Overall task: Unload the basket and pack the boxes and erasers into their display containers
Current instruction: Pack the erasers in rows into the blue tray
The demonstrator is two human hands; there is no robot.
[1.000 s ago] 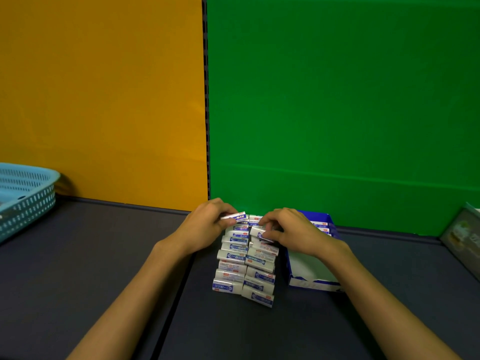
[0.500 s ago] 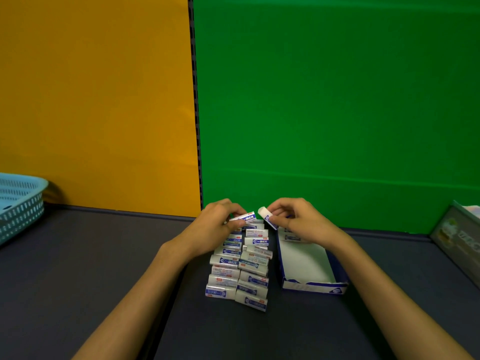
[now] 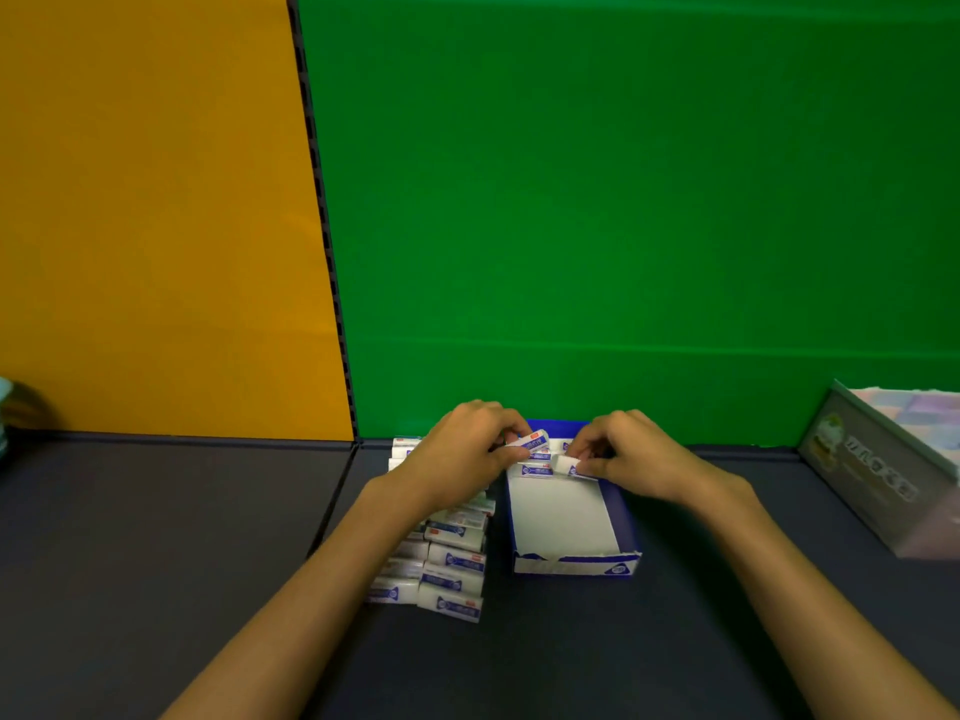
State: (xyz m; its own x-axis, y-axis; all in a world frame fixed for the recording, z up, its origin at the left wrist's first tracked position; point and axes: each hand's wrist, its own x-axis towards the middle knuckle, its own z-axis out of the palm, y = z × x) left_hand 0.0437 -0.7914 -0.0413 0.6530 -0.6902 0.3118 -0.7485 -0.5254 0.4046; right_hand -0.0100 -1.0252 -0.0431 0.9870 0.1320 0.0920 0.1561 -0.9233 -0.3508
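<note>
A blue and white display box (image 3: 626, 522) lies open on the dark table, with a few erasers standing at its far end. My left hand (image 3: 465, 454) pinches one white and blue eraser (image 3: 532, 442) over that far end. My right hand (image 3: 621, 457) pinches another eraser (image 3: 569, 466) and holds it low inside the box, near the right wall. A double row of erasers (image 3: 449, 563) lies on the table just left of the box, partly hidden under my left forearm.
A grey display carton (image 3: 883, 470) with pale packs stands at the right edge. A sliver of the blue basket (image 3: 4, 402) shows at the far left edge. Yellow and green panels close off the back of the table.
Both hands lifted an eraser from the far end of the row and carried it right to the box's far end. The view swung right, so the basket has almost left the frame.
</note>
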